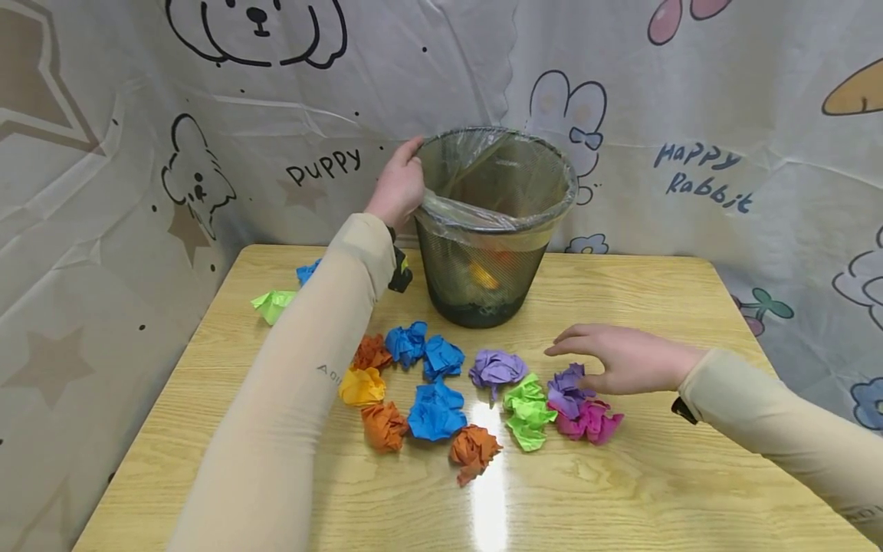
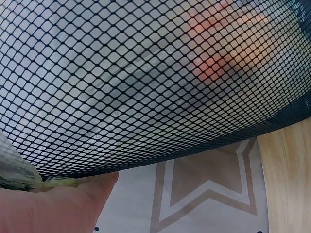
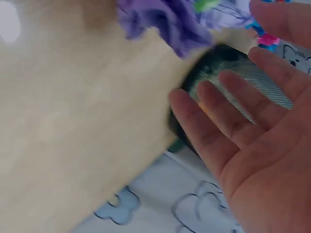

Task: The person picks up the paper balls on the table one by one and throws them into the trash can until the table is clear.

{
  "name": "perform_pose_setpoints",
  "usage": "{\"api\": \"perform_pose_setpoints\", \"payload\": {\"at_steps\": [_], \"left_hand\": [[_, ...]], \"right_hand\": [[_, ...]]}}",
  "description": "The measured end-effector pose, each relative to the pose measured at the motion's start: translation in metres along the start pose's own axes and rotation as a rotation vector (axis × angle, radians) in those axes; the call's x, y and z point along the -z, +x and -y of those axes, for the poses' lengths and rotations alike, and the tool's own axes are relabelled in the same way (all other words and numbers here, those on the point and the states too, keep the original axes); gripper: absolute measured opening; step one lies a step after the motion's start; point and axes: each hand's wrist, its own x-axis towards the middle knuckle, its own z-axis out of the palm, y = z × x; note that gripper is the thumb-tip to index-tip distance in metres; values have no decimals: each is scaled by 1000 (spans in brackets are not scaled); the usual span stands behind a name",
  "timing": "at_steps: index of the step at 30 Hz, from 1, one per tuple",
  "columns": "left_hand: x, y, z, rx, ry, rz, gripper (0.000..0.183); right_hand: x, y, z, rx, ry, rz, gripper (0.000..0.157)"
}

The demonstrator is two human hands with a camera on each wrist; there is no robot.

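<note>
A black mesh waste bin (image 1: 476,276) with a clear plastic liner stands at the back of the table, slightly tilted. My left hand (image 1: 400,188) grips its left rim, and the left wrist view shows that hand (image 2: 53,208) against the mesh and liner. Orange and yellow shapes show through the mesh low in the bin. My right hand (image 1: 631,356) hovers with fingers spread over a purple crumpled paper ball (image 1: 569,389), holding nothing. A magenta paper ball (image 1: 589,422) lies just below it, and a green paper ball (image 1: 530,412) beside it.
More crumpled paper balls lie mid-table: another purple one (image 1: 498,369), several blue ones (image 1: 438,412), several orange ones (image 1: 474,452) and a yellow one (image 1: 362,386). Left of the sleeve lies a light green one (image 1: 272,305). A printed curtain (image 1: 441,69) hangs behind the table (image 1: 655,483).
</note>
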Motion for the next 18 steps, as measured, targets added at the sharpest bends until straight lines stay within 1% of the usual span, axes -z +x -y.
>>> {"api": "perform_pose_setpoints", "payload": {"at_steps": [5,10,14,18], "left_hand": [[0,0,0,-24,28,-3,52],[0,0,1,-21,32,-3,52],[1,-1,1,-14,23,3,52],[1,-1,0,-7,29,4,52]], "right_hand": [[-17,4,-10,-29,76,44,55],[-25,7,-15,-60,136,83,56],[-31,9,-19,-52,146,94,58],[-37,11,-24,-39,149,89,55]]}}
